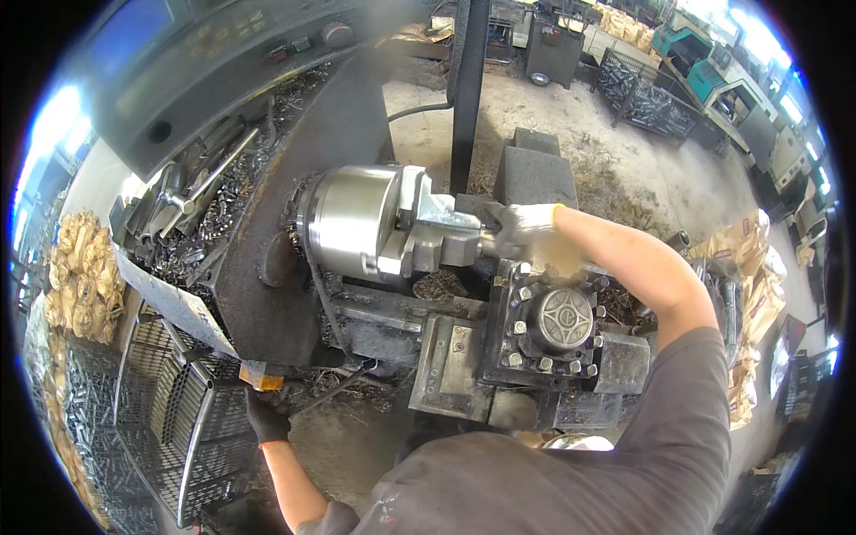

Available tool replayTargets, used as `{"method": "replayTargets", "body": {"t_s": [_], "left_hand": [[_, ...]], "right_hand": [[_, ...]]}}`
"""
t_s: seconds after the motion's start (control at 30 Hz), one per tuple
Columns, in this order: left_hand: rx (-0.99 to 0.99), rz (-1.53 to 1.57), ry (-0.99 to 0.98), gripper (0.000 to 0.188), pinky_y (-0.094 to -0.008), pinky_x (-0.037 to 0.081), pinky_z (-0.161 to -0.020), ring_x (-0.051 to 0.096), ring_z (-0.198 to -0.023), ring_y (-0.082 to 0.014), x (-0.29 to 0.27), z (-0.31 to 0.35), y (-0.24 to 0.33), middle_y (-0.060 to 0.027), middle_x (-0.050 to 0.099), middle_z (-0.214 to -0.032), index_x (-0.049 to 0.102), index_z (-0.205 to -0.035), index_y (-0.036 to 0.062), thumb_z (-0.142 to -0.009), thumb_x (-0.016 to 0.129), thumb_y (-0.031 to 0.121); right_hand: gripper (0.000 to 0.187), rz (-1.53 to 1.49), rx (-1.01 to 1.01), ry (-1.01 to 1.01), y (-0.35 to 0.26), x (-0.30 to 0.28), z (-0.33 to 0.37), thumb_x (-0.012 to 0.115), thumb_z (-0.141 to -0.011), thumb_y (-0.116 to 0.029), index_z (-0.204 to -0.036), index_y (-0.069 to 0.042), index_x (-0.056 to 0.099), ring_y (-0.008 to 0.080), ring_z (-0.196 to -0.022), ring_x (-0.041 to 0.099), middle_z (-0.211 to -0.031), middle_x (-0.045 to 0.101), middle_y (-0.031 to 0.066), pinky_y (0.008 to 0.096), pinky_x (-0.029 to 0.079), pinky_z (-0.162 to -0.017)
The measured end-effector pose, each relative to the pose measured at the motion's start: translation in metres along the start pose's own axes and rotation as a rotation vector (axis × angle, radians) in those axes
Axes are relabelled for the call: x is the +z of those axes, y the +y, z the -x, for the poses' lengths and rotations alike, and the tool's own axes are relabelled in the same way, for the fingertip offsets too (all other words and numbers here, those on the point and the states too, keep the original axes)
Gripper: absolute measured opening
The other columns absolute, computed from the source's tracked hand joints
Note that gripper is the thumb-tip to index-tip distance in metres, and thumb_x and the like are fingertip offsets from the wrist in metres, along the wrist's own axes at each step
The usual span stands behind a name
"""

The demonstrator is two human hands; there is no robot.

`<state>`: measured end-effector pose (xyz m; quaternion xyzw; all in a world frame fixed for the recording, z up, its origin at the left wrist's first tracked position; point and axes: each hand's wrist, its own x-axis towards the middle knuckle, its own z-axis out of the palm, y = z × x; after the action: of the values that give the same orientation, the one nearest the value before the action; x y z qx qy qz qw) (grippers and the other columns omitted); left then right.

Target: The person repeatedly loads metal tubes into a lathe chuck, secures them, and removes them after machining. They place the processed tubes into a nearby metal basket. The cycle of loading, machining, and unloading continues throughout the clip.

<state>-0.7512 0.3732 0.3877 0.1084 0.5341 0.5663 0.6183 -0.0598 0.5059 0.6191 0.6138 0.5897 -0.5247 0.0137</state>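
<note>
My right hand (pixel 528 223), in a white glove with dark, dirty fingers, reaches across to the jaws of a shiny lathe chuck (pixel 355 218). Its fingers close around the end of a short metal workpiece (pixel 487 244) sticking out of the jaws; part of that piece is hidden behind them. At lower left, my left hand (pixel 267 417) wears a dark glove and looks closed, just under an orange block (pixel 260 378) on the machine's corner. A thin dark rod (pixel 330 392) runs up to that hand, whose grip is mostly hidden.
Close to my right forearm stands a square tool post (pixel 562 321) with bolts around its round cap. Metal chips and a T-handled wrench (pixel 183 203) lie on the tray at left. A wire cage (pixel 183 419) stands below it. Paper sacks (pixel 749 267) are stacked at right.
</note>
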Motion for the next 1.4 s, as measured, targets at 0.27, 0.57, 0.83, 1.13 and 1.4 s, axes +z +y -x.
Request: {"method": "replayTargets", "body": {"t_s": [0.27,0.57,0.83,1.13,1.4], "left_hand": [[0.433,-0.540,0.063,0.026,-0.0355,0.053,-0.063,0.061,-0.077,-0.0170,0.003,0.001,-0.016,-0.0014,0.061,-0.090,0.065,-0.114,0.0121,-0.108,0.058,0.037],[0.619,-0.885,0.560,0.038,-0.0452,0.059,-0.087,0.070,-0.101,-0.0274,0.059,0.072,-0.018,-0.0128,0.073,-0.114,0.067,-0.125,0.0030,-0.107,0.065,0.036],[1.884,-1.128,-0.025,0.040,-0.0509,0.053,-0.107,0.067,-0.124,-0.0421,0.266,0.135,0.076,-0.0207,0.072,-0.128,0.070,-0.130,0.0020,-0.095,0.070,0.020],[1.411,-1.784,0.103,0.075,-0.0567,0.053,-0.101,0.072,-0.116,-0.0449,0.557,0.054,0.188,-0.0257,0.072,-0.129,0.029,-0.171,0.0185,-0.103,0.057,0.032],[1.603,-1.464,-0.014,0.070,-0.0600,0.055,-0.090,0.071,-0.106,-0.0480,0.470,0.092,0.095,-0.0242,0.073,-0.123,0.046,-0.162,0.0166,-0.100,0.068,0.041]], "right_hand": [[0.100,-0.099,-0.215,0.201,0.004,0.002,-0.017,0.071,-0.087,-0.014,-0.170,-0.003,0.017,0.0218,-0.069,0.069,-0.097,0.075,0.0168,0.0342,0.057,-0.060],[0.065,0.887,0.015,0.105,0.104,-0.029,-0.027,0.071,-0.093,-0.017,-0.153,0.000,0.053,0.0293,-0.110,0.075,-0.131,0.071,0.0250,0.0418,0.060,-0.094],[0.039,0.141,-0.386,0.967,0.025,-0.030,0.089,0.070,-0.094,-0.016,-0.130,-0.001,0.073,0.0298,-0.108,0.077,-0.125,0.077,0.0199,0.0380,0.061,-0.095],[0.036,0.116,-0.849,0.817,-0.047,0.165,0.237,0.075,-0.088,0.001,-0.124,-0.003,0.077,0.0249,-0.099,0.080,-0.119,0.080,0.0167,0.0368,0.067,-0.085],[0.035,0.077,-0.922,0.485,0.009,0.229,0.209,0.076,-0.090,-0.010,-0.125,-0.007,0.076,0.0356,-0.109,0.076,-0.125,0.077,0.0168,0.0417,0.064,-0.092]]}}
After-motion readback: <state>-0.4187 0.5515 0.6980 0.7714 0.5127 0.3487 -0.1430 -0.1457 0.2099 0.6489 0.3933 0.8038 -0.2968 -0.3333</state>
